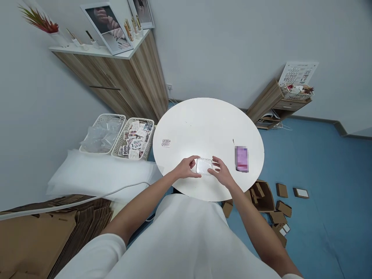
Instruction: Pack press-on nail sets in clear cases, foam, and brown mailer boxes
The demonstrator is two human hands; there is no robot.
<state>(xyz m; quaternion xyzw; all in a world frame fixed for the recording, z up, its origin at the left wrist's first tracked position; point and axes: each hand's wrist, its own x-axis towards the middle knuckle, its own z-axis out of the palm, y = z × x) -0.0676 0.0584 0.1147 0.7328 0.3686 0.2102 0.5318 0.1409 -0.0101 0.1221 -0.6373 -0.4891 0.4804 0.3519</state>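
Between my hands, over the near part of the round white table, is a small flat white packet wrapped in what looks like clear plastic or bubble wrap. My left hand curves round its left end, with fingertips at the upper corner and thumb side at the lower one. At the right end, my right hand has its thumb on the packet and its fingers slightly spread along the edge. Whether the packet rests on the tabletop I cannot tell. A small patterned card lies farther left on the table.
A blurred purple item lies at the table's right. Left stand a basket of printed cards, a basket of clear bags and white sheets. Brown boxes lie on the floor at right. A wooden cabinet stands behind.
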